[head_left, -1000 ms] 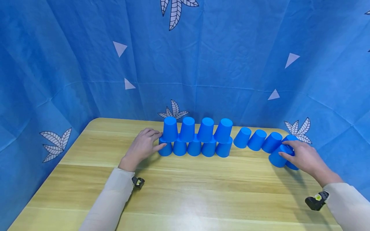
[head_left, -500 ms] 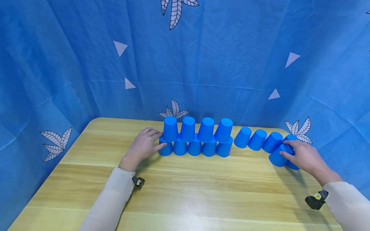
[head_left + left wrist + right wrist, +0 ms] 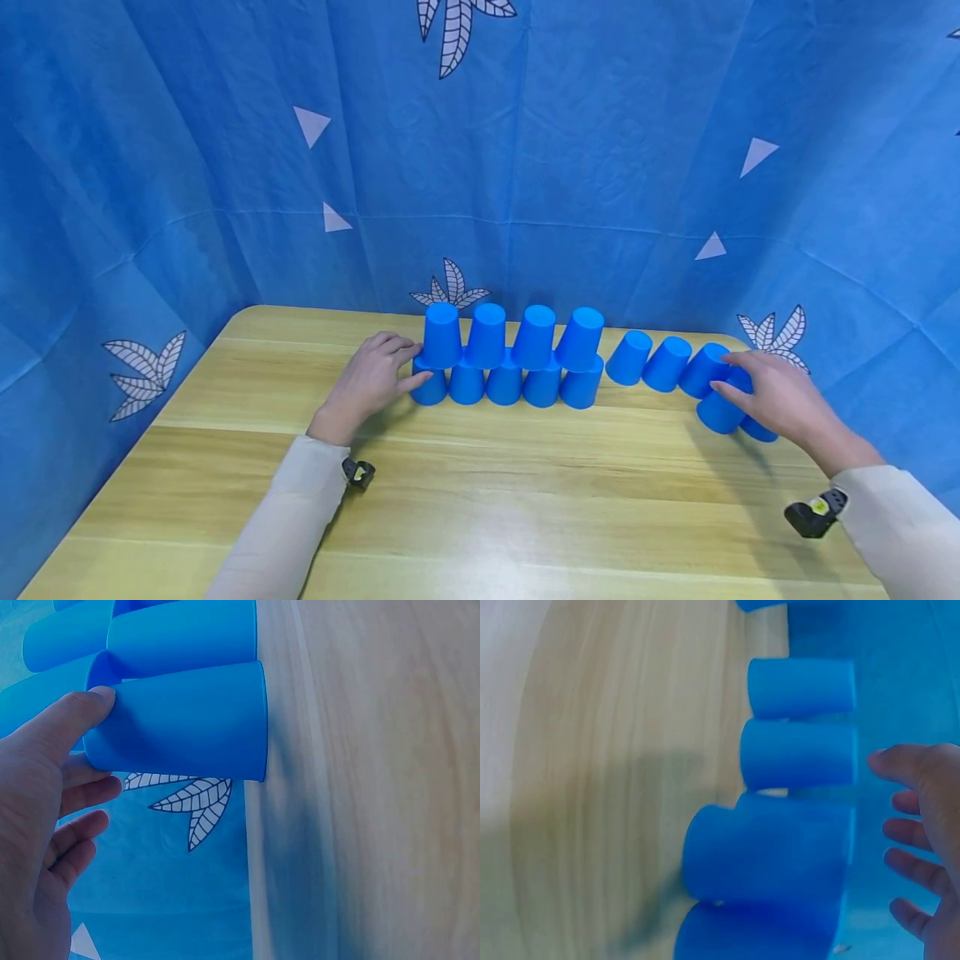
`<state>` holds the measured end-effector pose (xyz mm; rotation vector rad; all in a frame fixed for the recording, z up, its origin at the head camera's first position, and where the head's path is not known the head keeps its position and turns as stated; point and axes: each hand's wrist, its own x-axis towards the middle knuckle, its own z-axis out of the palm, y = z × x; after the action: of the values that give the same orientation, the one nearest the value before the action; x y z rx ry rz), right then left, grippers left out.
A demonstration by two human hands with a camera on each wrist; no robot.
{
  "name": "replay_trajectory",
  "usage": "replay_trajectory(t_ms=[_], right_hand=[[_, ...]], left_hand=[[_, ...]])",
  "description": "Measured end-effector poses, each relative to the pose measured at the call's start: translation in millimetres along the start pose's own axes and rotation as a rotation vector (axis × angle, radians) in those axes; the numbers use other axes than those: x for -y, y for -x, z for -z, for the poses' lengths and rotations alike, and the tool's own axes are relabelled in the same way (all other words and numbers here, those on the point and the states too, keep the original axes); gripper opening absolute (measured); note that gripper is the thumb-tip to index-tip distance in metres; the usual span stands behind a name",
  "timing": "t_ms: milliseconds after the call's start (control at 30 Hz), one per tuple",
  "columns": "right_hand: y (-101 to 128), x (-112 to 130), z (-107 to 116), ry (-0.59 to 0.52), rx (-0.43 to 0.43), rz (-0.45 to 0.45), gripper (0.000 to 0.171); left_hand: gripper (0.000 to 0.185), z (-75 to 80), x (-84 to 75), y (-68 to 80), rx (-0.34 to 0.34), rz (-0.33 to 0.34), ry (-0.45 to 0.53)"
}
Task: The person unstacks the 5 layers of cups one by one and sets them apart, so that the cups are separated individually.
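Observation:
Several blue cups stand upside down in a lower row, with a shorter upper row of blue cups (image 3: pixel 489 335) bridging their gaps. My left hand (image 3: pixel 367 383) is at the left end and holds the endmost lower blue cup (image 3: pixel 180 724) between thumb and fingers, close to its raised base. Farther right, my right hand (image 3: pixel 783 400) is spread over a cluster of loose inverted cups. Beneath its thumb is the front blue cup (image 3: pixel 718 413); others there are partly hidden. The right wrist view shows the fingers apart from the cups, with nothing between them.
Loose blue cups (image 3: pixel 628 358) stand in a line from the stacked rows to the right-hand cluster. All rest on a wooden table (image 3: pixel 480 492). A blue curtain (image 3: pixel 570 150) with leaf prints hangs behind and along both sides of the table.
My right hand has shifted slightly left and away from me over the cluster. The left hand and the stacked cups stay where they were.

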<state>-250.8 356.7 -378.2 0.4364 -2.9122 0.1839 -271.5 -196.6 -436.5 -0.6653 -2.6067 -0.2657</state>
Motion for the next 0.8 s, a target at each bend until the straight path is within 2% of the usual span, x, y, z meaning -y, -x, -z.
replay_trajectory(t_ms=[367,800], right_hand=[[-19,48,18,-0.052,-0.055,0.142,0.052],[-54,106,29,-0.101,-0.016,0.211,0.052]], left_hand=[[0.053,-1.8,1.9,0.2,-0.033,-0.031,-0.012],[0.052,-2.0,2.2,-0.3,-0.027,-0.030,-0.014]])
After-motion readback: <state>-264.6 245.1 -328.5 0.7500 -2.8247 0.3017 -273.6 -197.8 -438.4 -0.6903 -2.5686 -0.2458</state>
